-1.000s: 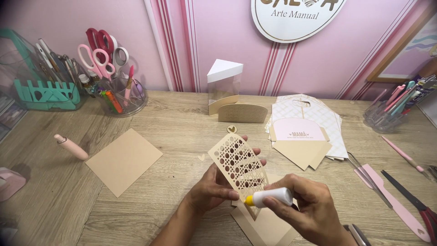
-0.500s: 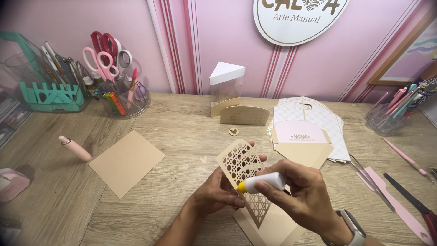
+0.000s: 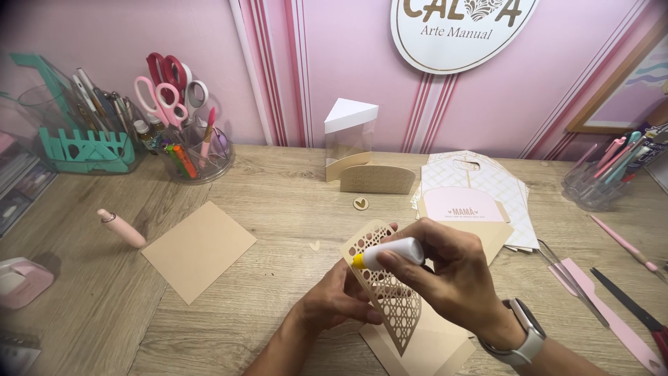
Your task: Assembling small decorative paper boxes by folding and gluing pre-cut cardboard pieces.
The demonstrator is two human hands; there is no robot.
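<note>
Near the front edge of the worktop [image 3: 292, 188], a beige lattice-cut card [image 3: 383, 289] is pinched upright in the left hand [image 3: 334, 303], while a white glue pen [image 3: 390, 254] is gripped by the right hand [image 3: 445, 271]. Being thin, light and easily bent or torn, the card is probably best held at its solid border.

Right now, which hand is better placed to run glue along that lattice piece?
Right. The right hand already grips the glue pen, its yellow tip at the lattice cutout's upper edge, while the left hand is busy propping it.

You've tilted the lattice card [image 3: 383, 285] more upright, and your right hand [image 3: 445, 271] brought the glue pen [image 3: 390, 254] higher up against it.
</note>
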